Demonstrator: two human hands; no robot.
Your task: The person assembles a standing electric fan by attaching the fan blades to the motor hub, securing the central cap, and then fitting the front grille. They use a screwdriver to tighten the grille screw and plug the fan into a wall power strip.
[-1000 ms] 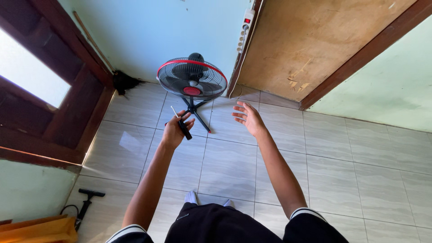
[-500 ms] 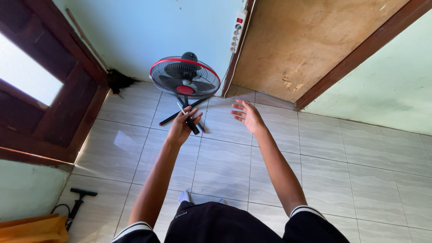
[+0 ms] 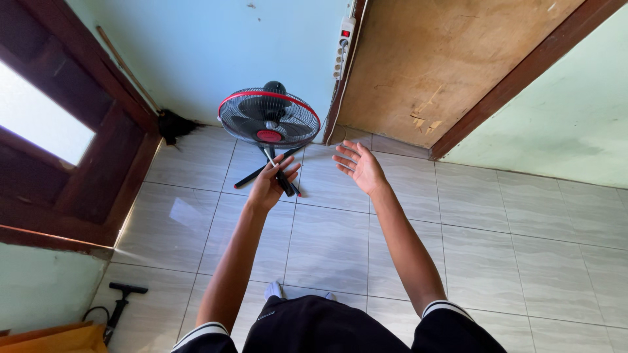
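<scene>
My left hand grips one dark-handled screwdriver; my right hand hangs open, holding nothing, before one red-rimmed black fan by the floor's wall edge.

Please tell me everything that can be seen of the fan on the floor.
The fan is small, with a black wire grille ringed in red, dark blades and a red hub. It stands on the tiled floor on black crossed legs, by the blue wall. The left hand reaches just in front of it, holding a dark tool; contact is unclear.
</scene>
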